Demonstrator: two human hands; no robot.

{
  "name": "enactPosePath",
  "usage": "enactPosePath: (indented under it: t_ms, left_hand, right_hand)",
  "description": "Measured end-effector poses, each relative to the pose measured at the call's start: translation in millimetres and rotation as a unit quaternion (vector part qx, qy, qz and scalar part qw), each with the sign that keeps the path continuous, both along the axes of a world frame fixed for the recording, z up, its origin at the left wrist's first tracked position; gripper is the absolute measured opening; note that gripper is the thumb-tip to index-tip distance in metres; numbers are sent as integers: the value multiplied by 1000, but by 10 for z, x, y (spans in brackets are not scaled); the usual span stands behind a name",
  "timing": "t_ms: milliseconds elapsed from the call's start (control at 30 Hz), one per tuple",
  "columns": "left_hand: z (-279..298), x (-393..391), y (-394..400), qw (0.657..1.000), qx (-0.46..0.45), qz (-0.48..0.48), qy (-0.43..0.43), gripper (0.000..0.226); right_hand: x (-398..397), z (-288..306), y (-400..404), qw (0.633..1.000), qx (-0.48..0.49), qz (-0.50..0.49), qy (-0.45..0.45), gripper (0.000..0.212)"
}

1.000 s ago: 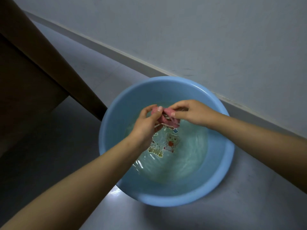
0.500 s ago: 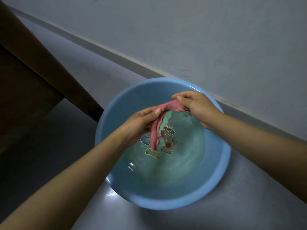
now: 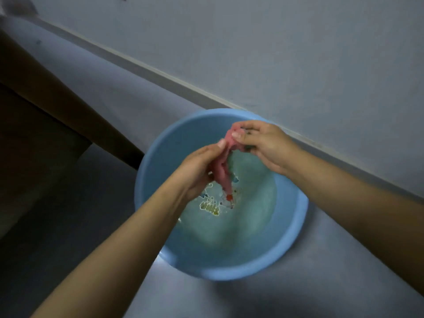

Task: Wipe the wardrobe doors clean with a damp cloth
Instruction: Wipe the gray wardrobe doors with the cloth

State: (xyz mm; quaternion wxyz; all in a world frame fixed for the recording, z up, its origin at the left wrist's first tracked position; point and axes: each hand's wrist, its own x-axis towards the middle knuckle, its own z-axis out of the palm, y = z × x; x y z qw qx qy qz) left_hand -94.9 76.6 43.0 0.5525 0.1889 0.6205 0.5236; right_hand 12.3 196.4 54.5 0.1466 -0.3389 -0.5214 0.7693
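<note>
A dark brown wooden furniture panel (image 3: 52,111) slants across the left edge of the grey floor (image 3: 298,283), its lower corner ending just beside the round light-blue plastic basin (image 3: 296,228), which stands on the floor close to the pale skirting board (image 3: 160,74) at the foot of the grey wall (image 3: 275,42). Above the basin's shallow water (image 3: 252,203) and the cartoon print on its bottom (image 3: 211,206), the left hand (image 3: 197,171) curls its fingers round the middle of a wet pink cloth (image 3: 222,171), whose lower end hangs down over the water. The right hand (image 3: 268,145) pinches the cloth's bunched upper end between thumb and fingers over the basin's far rim. Both bare forearms reach in from the bottom edge.
</note>
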Motion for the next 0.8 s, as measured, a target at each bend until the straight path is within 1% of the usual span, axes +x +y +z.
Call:
enactPosePath:
  t_ms: [33,67,133,200,300,367,433,500,567,633,700,800]
  left_hand:
    - [149,49,30,1000,-24,8,-14,55]
    - [310,105,58,999,-36,24,-25,55]
    - [689,223,87,998,-38,50,-21,37]
    - [1164,366,51,996,-34,77,-4,20]
    - [1996,571,-30,994,-16,112,8,9]
    - [2640,704,-59,991,-5,135,20,7]
    - [3351,823,-71,984,0,173,37,14]
    - [4146,971,-86,980,10,192,57,17]
    - [4938,1162,-119,983,21,170,72,14]
    - [5647,1367,-159,989,29,134,62,16]
    - [6260,1550,-186,990,39,121,59,22]
    - [6963,1798,-231,988,60,132,56,12]
  right_hand:
    - [-1,152,-3,999,-25,-13,16,16]
    - [15,326,-9,998,-51,-26,30,15]
    - [111,713,-40,995,-86,-46,37,10]
    - [269,1150,-84,994,-91,-68,11,5]
    - [524,1950,-140,994,-28,-80,-73,9]
    - [680,2605,-171,993,0,-82,-90,11]
    - [858,3341,-193,992,33,-78,-90,13]
    - [1062,4106,-206,992,69,-69,-85,19]
    - [1279,4858,-225,991,95,-62,-65,23]
    - [1490,5574,-262,992,113,-48,-37,26]
    - [1687,6206,-312,990,131,-44,-8,28]
    - [1972,6923,-392,982,181,-56,1,30]
